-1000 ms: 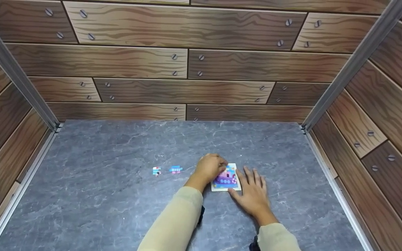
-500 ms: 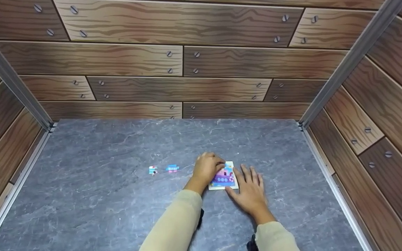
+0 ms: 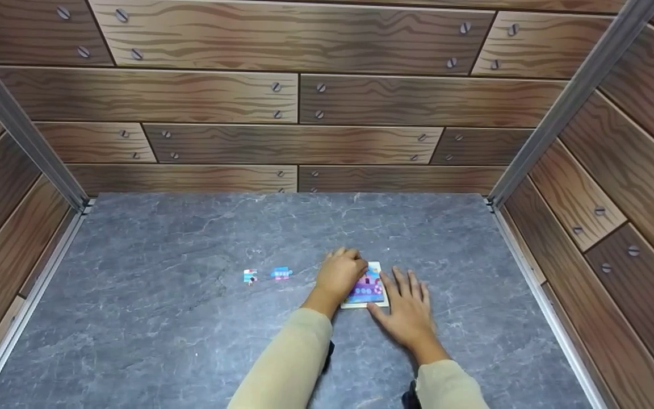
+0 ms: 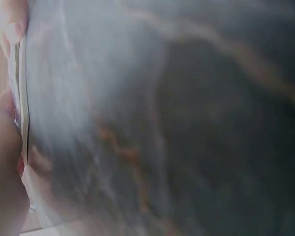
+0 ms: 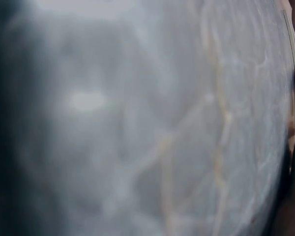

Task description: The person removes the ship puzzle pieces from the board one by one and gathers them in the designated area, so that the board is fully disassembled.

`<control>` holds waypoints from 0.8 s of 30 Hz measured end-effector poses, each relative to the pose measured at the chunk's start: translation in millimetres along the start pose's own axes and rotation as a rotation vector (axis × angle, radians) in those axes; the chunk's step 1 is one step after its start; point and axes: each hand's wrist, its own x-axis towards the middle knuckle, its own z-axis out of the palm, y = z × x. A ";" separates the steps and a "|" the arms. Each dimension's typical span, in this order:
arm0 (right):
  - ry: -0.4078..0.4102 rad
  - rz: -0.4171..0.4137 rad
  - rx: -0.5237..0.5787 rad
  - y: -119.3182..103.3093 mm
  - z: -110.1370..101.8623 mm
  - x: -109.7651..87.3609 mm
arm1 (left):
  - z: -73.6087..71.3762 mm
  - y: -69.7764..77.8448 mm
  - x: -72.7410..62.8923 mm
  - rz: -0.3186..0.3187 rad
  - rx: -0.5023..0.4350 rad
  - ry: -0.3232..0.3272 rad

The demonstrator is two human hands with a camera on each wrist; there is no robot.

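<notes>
A small jigsaw puzzle (image 3: pixel 365 291) with a purple and pink boat picture lies in a white-edged frame in the head view. My left hand (image 3: pixel 340 276) covers its left side, with fingers curled over the upper left part; what lies beneath them is hidden. In the left wrist view, fingertips (image 4: pixel 13 32) and thumb sit along the puzzle frame's thin edge (image 4: pixel 23 93). My right hand (image 3: pixel 408 307) lies spread at the right side, index finger and thumb touching the frame's edge. Two loose puzzle pieces, a blue-and-pink one (image 3: pixel 281 273) and a striped one (image 3: pixel 250 276), lie to the left.
The grey marbled tabletop (image 3: pixel 179 329) extends around both hands. Wood-plank-patterned walls (image 3: pixel 225 102) rise at the back and sides, with metal posts (image 3: pixel 574 96) at the corners and metal rails along the side edges.
The head view has shifted slightly. My left fingers have moved a little over the puzzle, covering slightly more of the picture's left side. The right hand and the loose pieces stay put.
</notes>
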 end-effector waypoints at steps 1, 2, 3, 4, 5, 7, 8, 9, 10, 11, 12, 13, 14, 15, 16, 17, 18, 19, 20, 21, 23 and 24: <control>0.000 0.001 -0.001 0.2 -0.3 0.0 | -0.7 1.0 0.3 0.009 0.017 -0.004; -0.002 0.003 -0.002 0.3 -0.5 0.0 | -1.3 1.8 0.6 0.016 0.032 -0.009; -0.003 0.003 0.000 0.3 -0.7 0.0 | -1.7 2.5 0.7 0.017 0.042 -0.013; -0.005 0.004 0.000 0.5 -0.7 0.1 | -2.0 2.8 0.8 0.011 0.042 -0.022; -0.007 0.005 0.001 0.5 -0.5 0.1 | -2.2 3.1 1.0 0.003 0.032 -0.027; -0.009 0.005 0.003 0.7 -0.3 0.3 | -2.2 3.1 1.1 -0.028 -0.020 -0.033; -0.010 0.004 0.004 0.7 -0.1 0.4 | -2.2 2.9 1.1 -0.050 -0.059 -0.036; -0.010 0.003 0.005 0.7 -0.1 0.6 | -2.3 2.5 1.2 -0.073 -0.106 -0.037; -0.010 0.002 0.005 0.7 0.3 0.7 | -2.5 1.8 1.1 -0.094 -0.154 -0.038; -0.009 0.001 0.006 0.6 0.6 0.9 | -3.0 0.7 1.0 -0.113 -0.202 -0.042; -0.008 -0.001 0.007 0.4 0.7 1.0 | -3.7 -0.5 1.0 -0.128 -0.245 -0.047; -0.007 -0.001 0.007 0.4 0.8 1.3 | -4.6 -1.8 1.1 -0.139 -0.284 -0.055; -0.005 -0.002 0.007 0.3 0.9 1.4 | -5.7 -3.3 1.2 -0.146 -0.316 -0.069; -0.006 -0.001 0.008 0.4 1.0 1.5 | -7.0 -5.1 1.5 -0.148 -0.341 -0.087; -0.005 -0.002 0.009 0.4 0.9 1.7 | -8.4 -6.8 1.8 -0.146 -0.364 -0.107; -0.005 -0.002 0.010 0.5 0.9 1.7 | -9.8 -8.6 2.2 -0.142 -0.382 -0.131; -0.006 -0.002 0.010 0.6 0.9 1.7 | -10.8 -10.2 2.4 -0.134 -0.395 -0.150; -0.007 -0.002 0.009 0.9 1.1 1.8 | -11.6 -11.7 2.5 -0.128 -0.410 -0.170; -0.005 -0.002 0.008 1.1 1.2 1.7 | -12.5 -12.8 2.5 -0.123 -0.425 -0.186; -0.007 -0.001 0.008 1.3 1.3 1.7 | -13.1 -13.7 2.6 -0.116 -0.435 -0.199; -0.006 -0.001 0.005 1.8 1.7 1.5 | -13.5 -14.4 2.4 -0.109 -0.449 -0.212; -0.006 -0.002 0.003 1.9 2.0 1.3 | -13.4 -14.3 2.1 -0.109 -0.451 -0.212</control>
